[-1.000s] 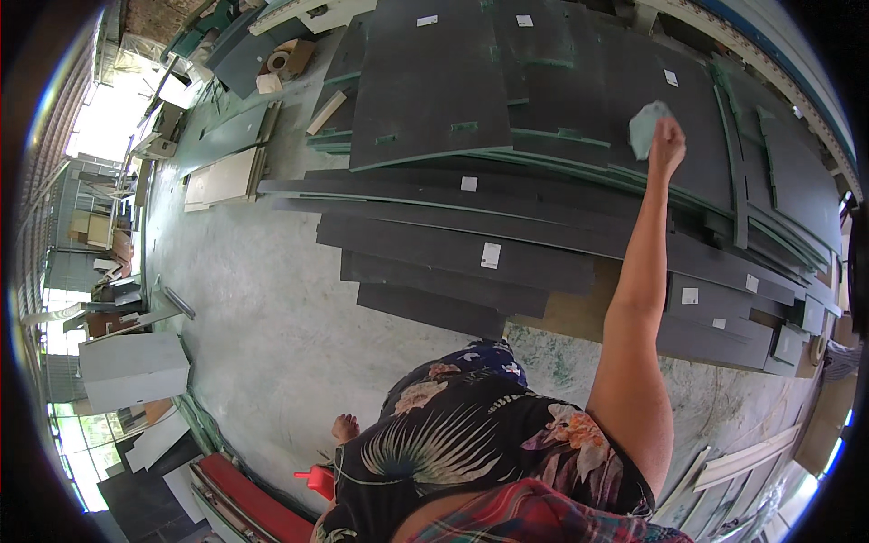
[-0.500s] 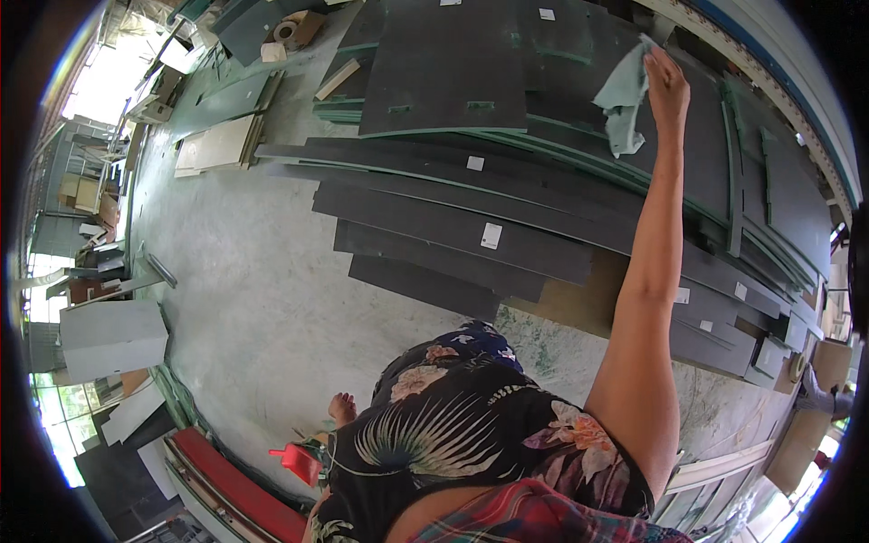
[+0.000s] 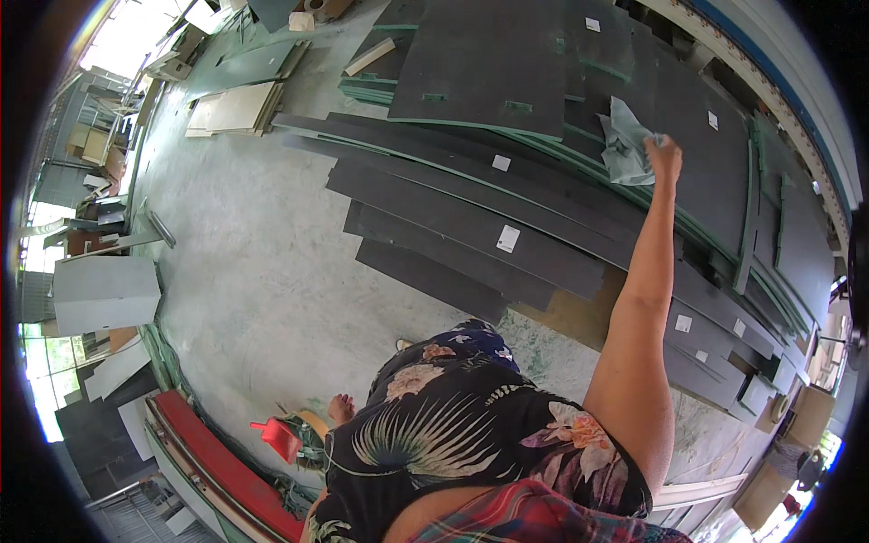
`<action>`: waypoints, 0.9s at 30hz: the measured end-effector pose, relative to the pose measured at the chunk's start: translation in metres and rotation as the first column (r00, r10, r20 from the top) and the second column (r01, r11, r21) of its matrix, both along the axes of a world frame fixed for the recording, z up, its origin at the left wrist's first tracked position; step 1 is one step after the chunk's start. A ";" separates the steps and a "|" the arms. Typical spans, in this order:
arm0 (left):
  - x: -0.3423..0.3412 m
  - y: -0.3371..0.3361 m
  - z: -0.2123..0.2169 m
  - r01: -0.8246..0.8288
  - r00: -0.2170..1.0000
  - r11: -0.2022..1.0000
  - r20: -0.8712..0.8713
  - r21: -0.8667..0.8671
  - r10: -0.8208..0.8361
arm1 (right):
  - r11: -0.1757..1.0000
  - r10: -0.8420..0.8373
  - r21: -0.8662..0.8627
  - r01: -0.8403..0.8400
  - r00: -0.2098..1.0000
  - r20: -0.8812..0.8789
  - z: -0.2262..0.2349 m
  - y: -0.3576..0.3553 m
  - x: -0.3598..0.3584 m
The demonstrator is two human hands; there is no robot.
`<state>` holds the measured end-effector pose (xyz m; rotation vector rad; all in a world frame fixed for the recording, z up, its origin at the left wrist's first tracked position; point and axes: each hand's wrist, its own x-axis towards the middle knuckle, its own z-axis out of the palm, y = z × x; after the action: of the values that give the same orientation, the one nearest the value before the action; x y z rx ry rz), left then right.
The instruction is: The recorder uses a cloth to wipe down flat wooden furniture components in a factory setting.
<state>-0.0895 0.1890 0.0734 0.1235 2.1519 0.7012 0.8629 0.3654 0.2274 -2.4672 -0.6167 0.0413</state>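
A pale green cloth (image 3: 626,149) hangs bunched from my right hand (image 3: 665,161), whose fingers are closed on its edge. My right arm is stretched out over a stack of dark flat panels (image 3: 480,63) with green edges, and the cloth hangs in front of them. Whether it touches a panel I cannot tell. Down beside my patterned clothing, my left hand (image 3: 342,409) shows only in part. Its fingers look loosely apart, with nothing seen in them. Most of my left arm is hidden by my clothing.
Long dark strips (image 3: 434,195) lie stepped in front of the panels, some with white labels. A red plastic scoop-like thing (image 3: 279,439) is at lower left, near a long red-topped piece (image 3: 217,462). Pale boards (image 3: 233,109) lie on the concrete floor (image 3: 244,244) at far left.
My right hand has come lower and nearer with the cloth, which now folds up and bunches at the hand. The view has shifted a little. My left hand stays beside my body.
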 end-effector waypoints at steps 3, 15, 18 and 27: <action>-0.002 -0.009 0.012 0.652 0.694 0.739 -0.257 -0.170 -0.672 | 0.951 0.129 -0.294 -0.094 0.986 0.105 -0.054 0.004 -0.016; 0.044 0.029 0.015 -0.196 0.979 0.980 -0.047 0.031 0.197 | 0.960 0.091 -0.268 -0.081 0.996 0.025 -0.042 -0.001 -0.027; 0.047 0.033 0.009 -0.156 0.987 0.988 -0.049 0.015 0.156 | 0.977 0.012 -0.208 0.045 0.965 0.261 -0.061 -0.002 -0.031; 0.041 0.018 -0.009 -0.017 1.000 1.000 -0.013 0.022 0.017 | 0.996 0.089 -0.037 -0.081 0.916 0.391 -0.092 0.044 -0.095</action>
<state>-0.0484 0.2070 0.0642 0.1223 2.1602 0.7359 0.7683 0.4089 0.1352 -2.4821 -0.8953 -0.4271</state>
